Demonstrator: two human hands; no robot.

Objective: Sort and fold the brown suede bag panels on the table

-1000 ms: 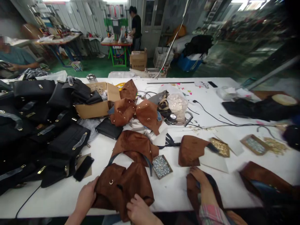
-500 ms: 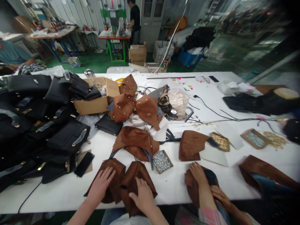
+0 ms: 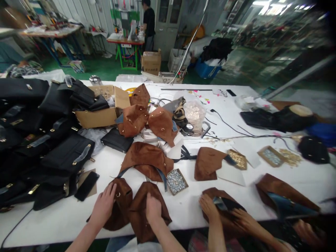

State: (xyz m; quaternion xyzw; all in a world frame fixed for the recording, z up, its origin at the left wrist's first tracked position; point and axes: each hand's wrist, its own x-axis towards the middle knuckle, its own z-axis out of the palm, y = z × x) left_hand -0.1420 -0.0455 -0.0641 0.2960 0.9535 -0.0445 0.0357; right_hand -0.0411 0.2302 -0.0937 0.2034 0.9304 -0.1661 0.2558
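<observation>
A dark brown suede bag (image 3: 139,224) lies at the table's front edge, spread into two lobes with a fold between them. My left hand (image 3: 103,203) rests on its left lobe, fingers stretched out beside a small gold-coloured ring; the thumb is hidden. On the right lobe, my right hand (image 3: 154,209) is closed, its curled fingers gripping the suede. Just behind lies another brown suede bag (image 3: 144,159) with blue edging. A small cardboard tray (image 3: 187,184) of silvery metal pieces sits to the right of it.
Black bags (image 3: 65,154) are heaped at the left beside a phone (image 3: 87,185). At my right, a co-worker's hands (image 3: 210,208) handle another brown piece (image 3: 220,196). Behind stand an open cardboard box (image 3: 97,119), more suede bags (image 3: 161,122) and a tray of gold-coloured pieces (image 3: 237,159).
My left hand has shifted left on the suede, and the ring now shows. My right hand's fingers have gone from spread to curled. The view has swung slightly right.
</observation>
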